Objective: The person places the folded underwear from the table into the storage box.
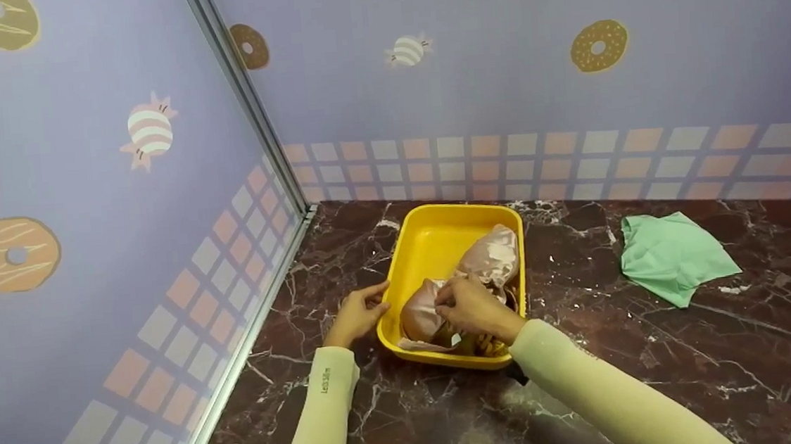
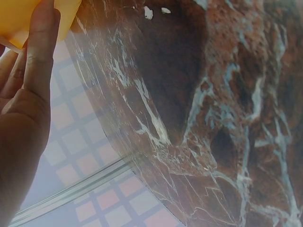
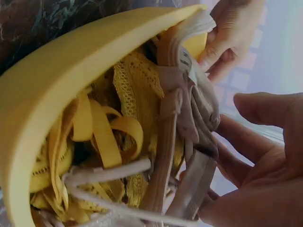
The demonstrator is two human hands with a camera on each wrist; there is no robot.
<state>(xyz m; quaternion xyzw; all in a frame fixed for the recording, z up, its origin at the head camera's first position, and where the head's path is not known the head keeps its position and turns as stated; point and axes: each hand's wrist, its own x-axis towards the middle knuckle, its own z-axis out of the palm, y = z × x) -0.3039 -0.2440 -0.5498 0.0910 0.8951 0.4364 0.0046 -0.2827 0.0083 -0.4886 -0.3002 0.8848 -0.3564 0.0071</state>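
A pale pink bra [image 1: 491,255] with smooth cups lies in a yellow plastic bin [image 1: 430,212]. Under its straps and band [image 3: 193,187], mustard-yellow lace garments with loose straps [image 3: 102,132] show in the right wrist view. My right hand [image 1: 476,307] is over the bra's near cup. The right wrist view has its fingers against the bra's edge, partly hidden behind the fabric, with the thumb apart from them. My left hand [image 1: 360,315] touches the bin's left side with fairly straight fingers, one lying along the outer wall in the left wrist view.
A crumpled mint-green cloth or pouch [image 1: 677,256] lies to the right on the dark red marbled tabletop [image 1: 592,390]. Patterned lilac wall panels [image 1: 498,87] stand behind and to the left, meeting at a metal corner strip [image 1: 243,86].
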